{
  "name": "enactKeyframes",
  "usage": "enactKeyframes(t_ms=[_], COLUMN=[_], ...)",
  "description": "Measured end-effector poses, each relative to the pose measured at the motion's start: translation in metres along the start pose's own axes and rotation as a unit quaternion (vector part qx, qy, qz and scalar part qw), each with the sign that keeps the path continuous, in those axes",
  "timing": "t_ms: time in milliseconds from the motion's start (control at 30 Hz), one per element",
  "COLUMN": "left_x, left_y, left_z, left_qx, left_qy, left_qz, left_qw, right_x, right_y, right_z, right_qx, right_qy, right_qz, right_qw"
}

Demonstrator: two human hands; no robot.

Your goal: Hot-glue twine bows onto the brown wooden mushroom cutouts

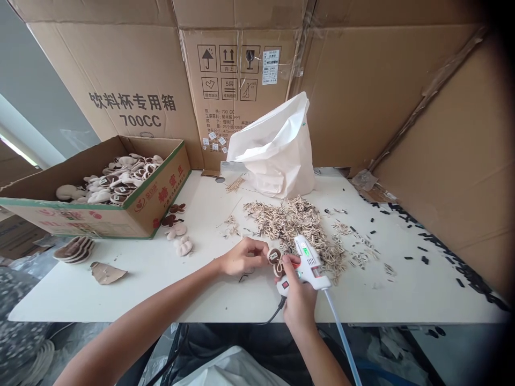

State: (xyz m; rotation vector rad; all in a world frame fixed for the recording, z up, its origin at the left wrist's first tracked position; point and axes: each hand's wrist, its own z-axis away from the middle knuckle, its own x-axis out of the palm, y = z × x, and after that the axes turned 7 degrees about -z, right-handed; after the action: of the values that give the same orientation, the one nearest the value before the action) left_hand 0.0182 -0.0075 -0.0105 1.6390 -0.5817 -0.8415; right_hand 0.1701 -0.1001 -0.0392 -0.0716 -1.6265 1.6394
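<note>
My left hand (243,257) is closed, its fingertips at the edge of a small brown and cream plush piece (274,256) with a dark label and a loop of cream cord. My right hand (300,300) is wrapped round a white hot glue gun (309,262) with a green light and a pale blue glue stick out of its back. The right thumb and fingertips also reach the plush piece, so both hands meet at it. Just beyond the gun lies a heap of cream cord loops (289,217). Some fingers of my right hand are hidden behind the gun.
An open carton (169,185) of plush pieces stands at the left. Near it lie a plush stack (74,250), a torn cardboard scrap (108,272) and loose pieces (184,245). A white bag (281,161) stands behind the cords; small black pieces (424,260) scatter right. Cardboard walls surround the table.
</note>
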Motion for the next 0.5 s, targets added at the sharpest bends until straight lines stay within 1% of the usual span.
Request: enactKeyframes(t_ms=[100, 233, 333, 433, 500], left_x=[0.0011, 0.002, 0.0008, -0.0012, -0.0017], left_y=[-0.0002, -0.0039, -0.0069, -0.0079, -0.0073], left_z=[-0.0015, -0.0056, -0.0078, -0.008, -0.0073], left_qx=[-0.031, -0.053, -0.06, -0.062, -0.059], left_qy=[0.031, 0.116, 0.163, 0.184, 0.183], left_qz=[0.001, -0.01, -0.001, -0.014, -0.018], left_qw=[0.999, 0.992, 0.985, 0.981, 0.981], right_x=[0.0004, 0.0006, 0.0007, 0.0016, 0.0024], right_y=[-0.0003, -0.0009, -0.0017, -0.0032, -0.004], right_z=[-0.0001, -0.0001, 0.0003, 0.0014, 0.0021], right_qx=[0.004, 0.003, 0.001, -0.001, -0.002], right_qy=[-0.001, -0.002, -0.009, -0.016, -0.015], right_qz=[-0.004, -0.002, 0.009, 0.025, 0.026], right_qw=[1.0, 1.0, 1.0, 1.0, 1.0])
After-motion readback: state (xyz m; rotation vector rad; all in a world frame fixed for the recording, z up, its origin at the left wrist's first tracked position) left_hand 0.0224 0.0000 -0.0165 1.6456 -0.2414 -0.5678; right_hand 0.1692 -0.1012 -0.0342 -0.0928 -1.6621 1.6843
